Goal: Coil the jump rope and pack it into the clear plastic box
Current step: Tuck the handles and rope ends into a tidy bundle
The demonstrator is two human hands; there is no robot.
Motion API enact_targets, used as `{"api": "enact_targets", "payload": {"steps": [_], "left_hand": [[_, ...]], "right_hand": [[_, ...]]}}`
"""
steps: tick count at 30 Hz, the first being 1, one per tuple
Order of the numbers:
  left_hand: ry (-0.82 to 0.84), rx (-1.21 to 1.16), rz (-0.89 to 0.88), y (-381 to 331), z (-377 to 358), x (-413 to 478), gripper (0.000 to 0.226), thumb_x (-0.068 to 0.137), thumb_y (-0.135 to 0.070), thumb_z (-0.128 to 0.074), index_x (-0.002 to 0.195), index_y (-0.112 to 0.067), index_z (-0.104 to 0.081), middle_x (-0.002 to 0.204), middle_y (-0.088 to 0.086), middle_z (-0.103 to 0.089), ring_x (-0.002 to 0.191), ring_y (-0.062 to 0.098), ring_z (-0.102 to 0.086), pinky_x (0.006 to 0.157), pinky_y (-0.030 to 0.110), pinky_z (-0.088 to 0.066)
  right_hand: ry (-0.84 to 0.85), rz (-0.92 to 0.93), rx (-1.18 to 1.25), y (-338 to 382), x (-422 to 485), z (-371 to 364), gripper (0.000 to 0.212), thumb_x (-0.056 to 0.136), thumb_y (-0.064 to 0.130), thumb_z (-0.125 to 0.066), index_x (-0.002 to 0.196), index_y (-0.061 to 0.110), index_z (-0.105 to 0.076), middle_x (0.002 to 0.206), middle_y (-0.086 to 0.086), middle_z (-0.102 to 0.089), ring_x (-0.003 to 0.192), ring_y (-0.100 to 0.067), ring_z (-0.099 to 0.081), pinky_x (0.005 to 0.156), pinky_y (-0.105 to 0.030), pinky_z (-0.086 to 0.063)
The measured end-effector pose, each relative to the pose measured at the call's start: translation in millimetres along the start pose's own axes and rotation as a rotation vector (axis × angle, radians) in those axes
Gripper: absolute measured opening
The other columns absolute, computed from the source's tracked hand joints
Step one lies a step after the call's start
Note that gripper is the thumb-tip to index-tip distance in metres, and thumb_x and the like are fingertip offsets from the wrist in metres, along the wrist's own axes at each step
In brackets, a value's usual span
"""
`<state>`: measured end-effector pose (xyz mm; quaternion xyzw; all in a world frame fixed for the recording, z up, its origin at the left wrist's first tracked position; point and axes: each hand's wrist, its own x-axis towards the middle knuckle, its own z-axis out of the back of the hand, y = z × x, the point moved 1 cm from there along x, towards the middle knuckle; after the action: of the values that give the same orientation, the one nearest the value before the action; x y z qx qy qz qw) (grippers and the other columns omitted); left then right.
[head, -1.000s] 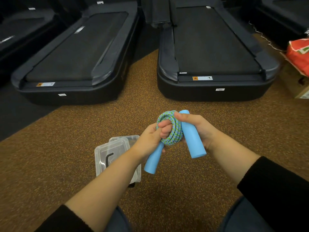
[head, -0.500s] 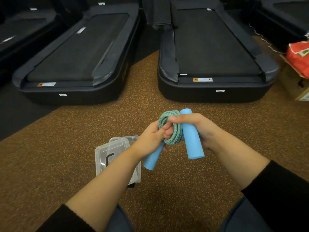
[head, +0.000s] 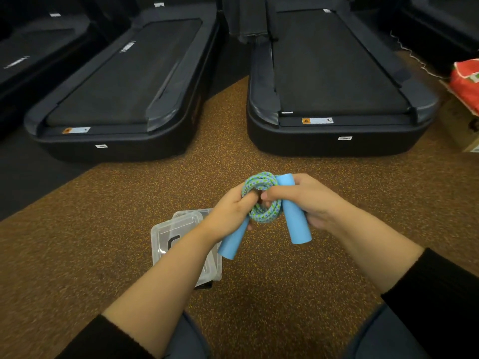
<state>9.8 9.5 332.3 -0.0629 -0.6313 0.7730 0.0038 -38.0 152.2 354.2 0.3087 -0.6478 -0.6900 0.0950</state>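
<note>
The jump rope [head: 262,185] is a green-and-blue braided cord wound into a small tight coil, with two light-blue foam handles. My left hand [head: 230,213] grips the coil and one handle [head: 232,242], which points down and left. My right hand [head: 308,200] holds the other handle [head: 295,218], upright beside the coil, thumb pressed on the loops. Both hands hover above the floor. The clear plastic box [head: 166,234] lies on the floor under my left forearm, with its lid resting askew on it; part of it is hidden by the arm.
Brown speckled rubber floor [head: 103,229] all around. Two black treadmills [head: 121,99] [head: 334,94] stand ahead, with a floor gap between them. A red bag [head: 466,84] on a cardboard box sits at the far right. My knees show at the bottom edge.
The coil has been squeezed tighter and smaller between my hands, and my right thumb moved over the loops. The hands stayed in about the same place.
</note>
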Motion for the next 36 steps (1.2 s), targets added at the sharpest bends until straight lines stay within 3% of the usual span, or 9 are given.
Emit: {"api": "enact_targets", "payload": {"steps": [5, 10, 13, 18, 21, 25, 31, 34, 36], "left_hand": [[-0.012, -0.142, 0.071, 7.2, 1.9, 0.0, 0.022, 0.098, -0.017, -0.039, 0.087, -0.023, -0.058, 0.062, -0.013, -0.063, 0.046, 0.002, -0.054, 0.039, 0.019, -0.046], [-0.233, -0.347, -0.014, 13.2, 0.1, 8.7, 0.012, 0.087, -0.008, -0.055, 0.088, -0.020, -0.058, 0.075, -0.003, -0.058, 0.059, 0.002, -0.055, 0.053, 0.017, -0.048], [-0.350, -0.437, -0.098, 12.6, 0.9, 9.9, 0.027, 0.073, -0.006, -0.060, 0.093, -0.023, -0.053, 0.077, -0.002, -0.058, 0.064, 0.006, -0.053, 0.058, 0.019, -0.046], [-0.374, -0.558, -0.142, 11.1, -1.4, 8.3, 0.052, 0.069, 0.005, -0.055, 0.106, -0.031, -0.051, 0.077, 0.002, -0.061, 0.067, 0.016, -0.054, 0.062, 0.030, -0.044], [-0.338, -0.547, -0.164, 10.3, -1.3, 7.2, 0.055, 0.067, 0.007, -0.052, 0.111, -0.027, -0.054, 0.086, 0.001, -0.063, 0.070, 0.011, -0.060, 0.064, 0.022, -0.050], [-0.319, -0.381, -0.181, 10.7, -0.3, 3.6, 0.052, 0.065, 0.006, -0.051, 0.106, -0.025, -0.062, 0.108, -0.002, -0.064, 0.089, 0.005, -0.064, 0.077, 0.019, -0.052], [-0.334, -0.197, -0.196, 9.0, -6.9, 1.4, 0.049, 0.067, 0.000, -0.050, 0.109, -0.023, -0.061, 0.102, -0.003, -0.066, 0.091, 0.005, -0.062, 0.081, 0.015, -0.049], [-0.351, -0.194, -0.150, 10.8, -10.8, 1.2, 0.048, 0.069, -0.004, -0.050, 0.114, -0.019, -0.061, 0.107, -0.001, -0.066, 0.094, 0.006, -0.062, 0.085, 0.018, -0.049], [-0.346, -0.264, -0.122, 11.7, -11.7, 1.1, 0.048, 0.070, -0.005, -0.051, 0.115, -0.017, -0.061, 0.111, 0.004, -0.065, 0.098, 0.009, -0.061, 0.087, 0.021, -0.049]], "right_hand": [[-0.065, 0.116, -0.150, -9.6, 5.1, 6.6, 0.020, 0.074, 0.012, -0.075, 0.089, 0.004, -0.066, 0.079, -0.016, -0.067, 0.063, -0.019, -0.056, 0.052, -0.024, -0.045], [-0.274, 0.231, -0.206, -18.9, 9.2, -1.3, 0.014, 0.071, 0.014, -0.074, 0.081, 0.013, -0.063, 0.077, -0.014, -0.063, 0.065, -0.021, -0.057, 0.061, -0.045, -0.053], [-0.345, 0.243, -0.118, -24.3, 8.2, -10.5, 0.012, 0.071, 0.011, -0.071, 0.077, 0.011, -0.061, 0.070, -0.008, -0.058, 0.065, -0.021, -0.057, 0.063, -0.052, -0.056], [-0.401, 0.260, 0.045, -29.4, 2.7, -26.6, 0.020, 0.075, 0.003, -0.068, 0.073, 0.016, -0.053, 0.066, -0.005, -0.050, 0.061, -0.017, -0.053, 0.049, -0.039, -0.057], [-0.391, 0.250, 0.070, -32.6, 1.7, -31.8, 0.024, 0.078, -0.001, -0.064, 0.073, 0.016, -0.048, 0.065, -0.002, -0.049, 0.058, -0.012, -0.052, 0.049, -0.040, -0.058], [-0.390, 0.227, -0.002, -35.4, 2.2, -33.0, 0.023, 0.077, 0.002, -0.063, 0.076, 0.017, -0.046, 0.074, -0.012, -0.056, 0.061, -0.016, -0.059, 0.046, -0.037, -0.057], [-0.527, 0.268, -0.253, -39.1, 3.7, -31.7, 0.019, 0.073, 0.016, -0.065, 0.079, 0.020, -0.048, 0.064, 0.001, -0.055, 0.059, -0.019, -0.055, 0.054, -0.039, -0.053], [-0.531, 0.277, -0.322, -36.1, 1.0, -32.8, 0.019, 0.076, 0.016, -0.065, 0.087, 0.016, -0.049, 0.066, 0.003, -0.055, 0.056, -0.012, -0.049, 0.051, -0.024, -0.042], [-0.513, 0.284, -0.329, -33.4, 0.2, -33.2, 0.020, 0.077, 0.017, -0.064, 0.090, 0.014, -0.048, 0.068, 0.002, -0.056, 0.058, -0.013, -0.050, 0.053, -0.027, -0.041]]}}
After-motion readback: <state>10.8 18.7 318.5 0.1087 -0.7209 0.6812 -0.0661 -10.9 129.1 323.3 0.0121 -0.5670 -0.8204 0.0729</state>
